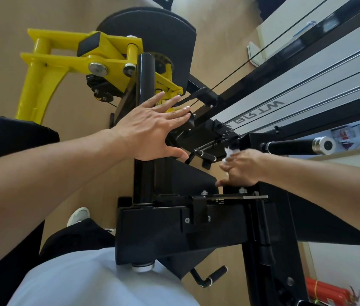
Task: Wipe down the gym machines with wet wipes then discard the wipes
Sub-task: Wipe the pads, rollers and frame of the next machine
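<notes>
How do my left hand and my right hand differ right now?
The left hand is spread flat with straight fingers and holds nothing; the right hand has a white wet wipe bunched in its fingers. The left hand sits higher, near the yellow arm; the right hand is lower, by the black frame. Both are bare and reach toward the same machine.

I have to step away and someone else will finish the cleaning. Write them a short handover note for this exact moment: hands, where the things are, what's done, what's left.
Left hand: fingers straight and spread, empty, resting against the black upright post of the gym machine.
Right hand: holds a crumpled white wet wipe, working on the black frame near the small crank handle.
Done: cannot tell which surfaces are already wiped.
Left: probably the yellow lever arm, weight plate and chrome-tipped bar, then discard the wipe. No bin in view.
</notes>
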